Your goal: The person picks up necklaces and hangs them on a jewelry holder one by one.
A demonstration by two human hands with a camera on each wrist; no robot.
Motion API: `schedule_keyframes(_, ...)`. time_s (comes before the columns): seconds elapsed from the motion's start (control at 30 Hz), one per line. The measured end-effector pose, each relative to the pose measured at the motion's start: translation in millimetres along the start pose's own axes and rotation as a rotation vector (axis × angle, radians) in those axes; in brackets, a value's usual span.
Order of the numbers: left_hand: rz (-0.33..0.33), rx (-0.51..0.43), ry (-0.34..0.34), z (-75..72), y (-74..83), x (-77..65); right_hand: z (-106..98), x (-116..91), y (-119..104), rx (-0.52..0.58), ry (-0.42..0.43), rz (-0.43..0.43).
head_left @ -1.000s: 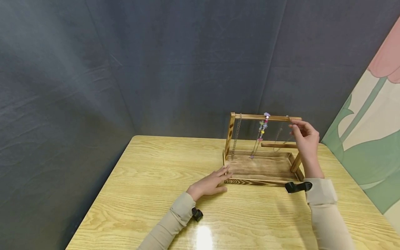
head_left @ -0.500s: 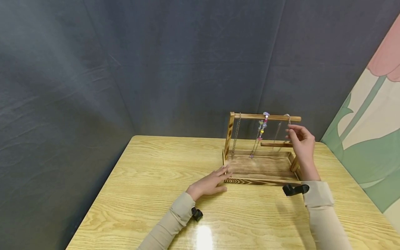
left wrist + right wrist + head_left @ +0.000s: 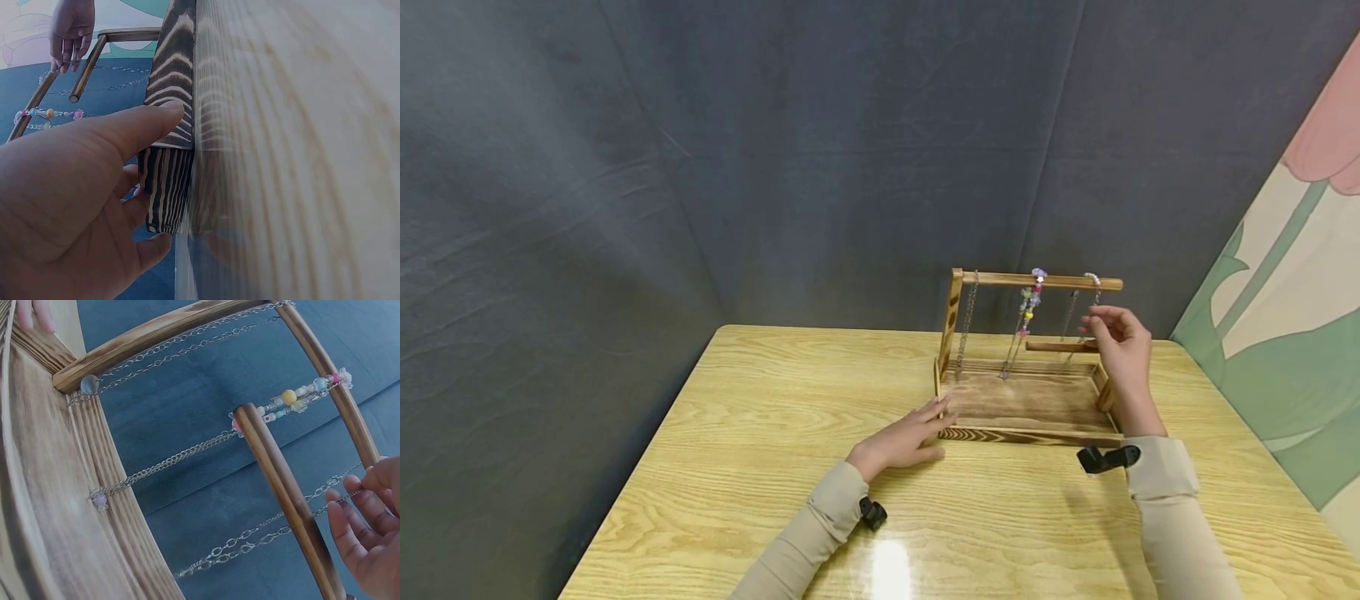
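Note:
A wooden jewelry stand (image 3: pixel 1030 438) with a shallow tray and two bars stands toward the table's right. My left hand (image 3: pixel 904 437) rests at its front left corner, fingers extended over the side; the left wrist view shows the thumb (image 3: pixel 150 122) along the front wall. My right hand (image 3: pixel 1126 346) is just below the upper bar's right end, pinching a silver chain necklace (image 3: pixel 247 540) between thumb and fingertips. That necklace hangs over the bar, its pale beaded part (image 3: pixel 1092 277) on top. A colorful beaded necklace (image 3: pixel 289 397) hangs mid-bar, and a plain chain (image 3: pixel 968 321) at the left.
The lower bar (image 3: pixel 1052 347) runs beneath the upper bar (image 3: pixel 1000 279), behind the right hand. Pale wood-grain table (image 3: pixel 760 400) surrounds the stand. A dark curtain (image 3: pixel 850 167) stands behind, and a flower-painted panel (image 3: pixel 1292 350) is at the right.
My right hand has moved down and slightly left from the upper bar's end, and the necklace's beaded top now shows over the bar. The left hand has stayed in place.

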State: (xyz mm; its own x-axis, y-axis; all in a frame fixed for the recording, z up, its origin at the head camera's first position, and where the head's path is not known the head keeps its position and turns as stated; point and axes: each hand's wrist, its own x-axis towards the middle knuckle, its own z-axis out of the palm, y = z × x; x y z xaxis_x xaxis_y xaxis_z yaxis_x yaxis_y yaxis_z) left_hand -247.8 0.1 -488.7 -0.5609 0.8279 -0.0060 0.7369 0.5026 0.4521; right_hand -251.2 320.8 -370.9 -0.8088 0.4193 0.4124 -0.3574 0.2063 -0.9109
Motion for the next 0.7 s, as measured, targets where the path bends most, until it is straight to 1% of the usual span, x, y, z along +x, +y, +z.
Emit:
schedule_keyframes(0.17, -0.004, 0.003, 0.007, 0.8, -0.6, 0.1, 0, 0, 2, -0.007, -0.006, -0.004)
schedule_keyframes(0.4, 0.004, 0.000, 0.008, 2.0, -2.4, 0.3, -2, -1, 7, 0.092, 0.005, 0.009)
schedule_keyframes(0.7, 0.002, 0.005, 0.012, 1.7, -2.6, -0.1, -5, 0, 19, 0.110, 0.008, -0.010)
